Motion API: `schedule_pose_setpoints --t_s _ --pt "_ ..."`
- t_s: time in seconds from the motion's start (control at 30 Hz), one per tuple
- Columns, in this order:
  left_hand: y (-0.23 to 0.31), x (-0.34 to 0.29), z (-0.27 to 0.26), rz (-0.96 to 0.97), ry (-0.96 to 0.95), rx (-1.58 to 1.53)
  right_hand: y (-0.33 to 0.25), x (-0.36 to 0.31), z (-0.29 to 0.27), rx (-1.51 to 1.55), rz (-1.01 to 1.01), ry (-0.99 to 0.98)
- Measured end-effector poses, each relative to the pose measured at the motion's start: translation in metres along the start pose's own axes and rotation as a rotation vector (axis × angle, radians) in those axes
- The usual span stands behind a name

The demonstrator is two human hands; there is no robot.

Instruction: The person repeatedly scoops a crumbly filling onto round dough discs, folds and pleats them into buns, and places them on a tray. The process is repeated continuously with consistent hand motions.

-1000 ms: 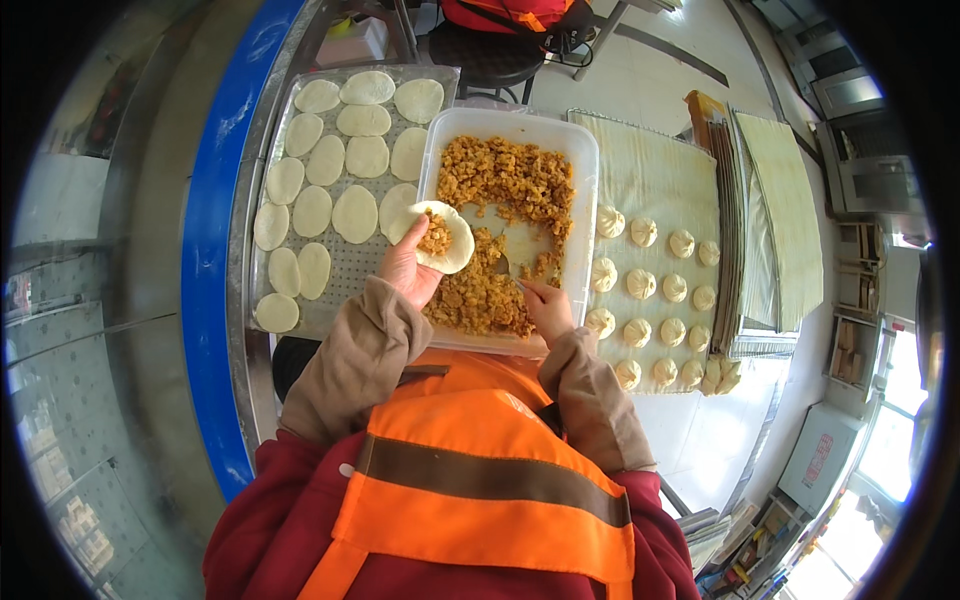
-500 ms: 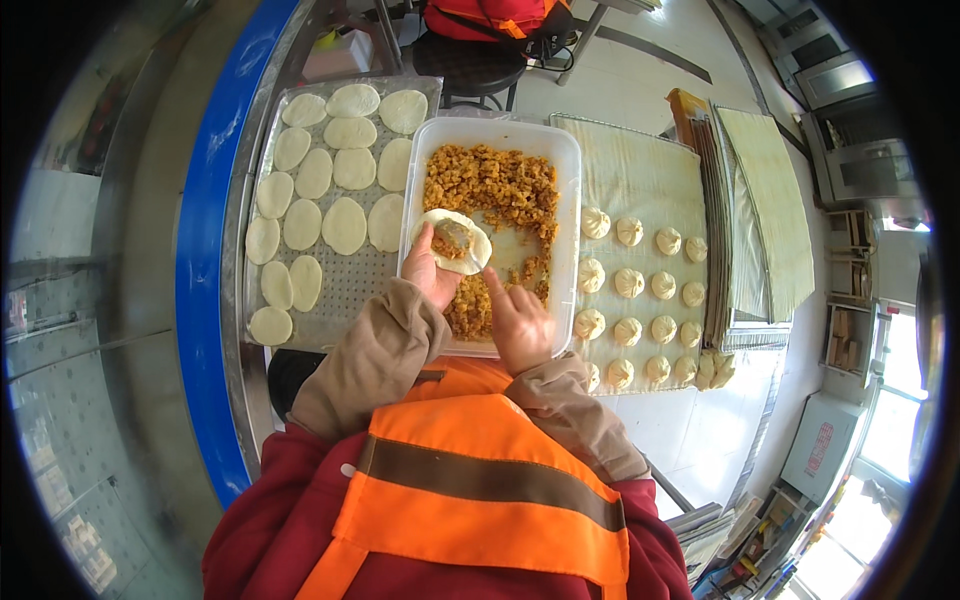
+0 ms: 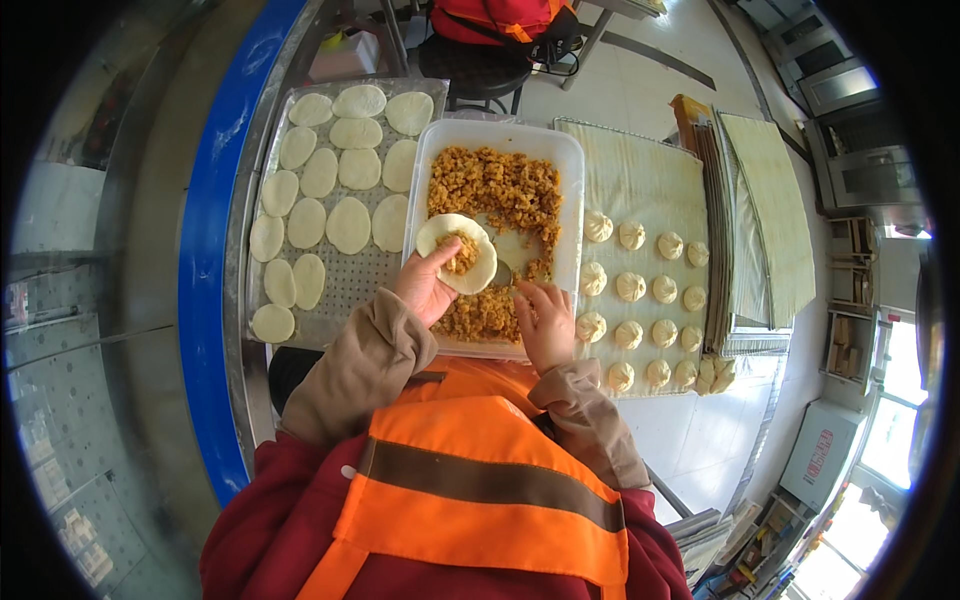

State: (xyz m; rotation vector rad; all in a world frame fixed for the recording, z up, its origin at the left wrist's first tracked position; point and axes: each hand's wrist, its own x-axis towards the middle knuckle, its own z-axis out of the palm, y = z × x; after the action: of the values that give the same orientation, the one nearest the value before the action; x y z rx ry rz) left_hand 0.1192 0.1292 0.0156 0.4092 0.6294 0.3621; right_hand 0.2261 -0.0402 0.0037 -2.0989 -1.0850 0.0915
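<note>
Holding a round off-white dough wrapper (image 3: 484, 268) in your left hand (image 3: 428, 287), fingers curled beneath, thumb over its face with the tip at the crumbly orange-brown filling (image 3: 462, 259). Wrapper is above the left part of the translucent rectangular plastic tub (image 3: 573, 185). Your right hand (image 3: 547, 325) is half-curled over the tub's right side, fingertips near a metal spoon (image 3: 503, 271); can't tell if you've got its handle. More filling lies in the tub. Left of it: perforated metal tray (image 3: 345, 285) with flat oval wrappers (image 3: 348, 225). Right: pale-green cloth-covered tray (image 3: 630, 170) with pleated cream buns (image 3: 631, 287).
</note>
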Motion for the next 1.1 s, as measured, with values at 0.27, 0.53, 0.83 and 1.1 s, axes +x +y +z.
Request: schedule_pose_setpoints --t_s 0.27,0.53,0.83,1.1 --pt "-0.014 -0.015 0.013 -0.026 -0.063 0.205 -0.028 0.028 -0.01 0.829 0.691 -0.278" --pt "-0.024 -0.021 0.02 -0.024 0.016 0.202 -0.024 0.038 -0.018 0.993 0.561 -0.209" --pt "-0.025 -0.02 0.024 -0.062 -0.021 0.25 -0.029 0.036 -0.031 0.167 -0.257 0.013" --pt "-0.023 -0.022 0.021 -0.15 -0.133 0.22 -0.026 0.045 -0.041 0.319 -0.136 -0.191"
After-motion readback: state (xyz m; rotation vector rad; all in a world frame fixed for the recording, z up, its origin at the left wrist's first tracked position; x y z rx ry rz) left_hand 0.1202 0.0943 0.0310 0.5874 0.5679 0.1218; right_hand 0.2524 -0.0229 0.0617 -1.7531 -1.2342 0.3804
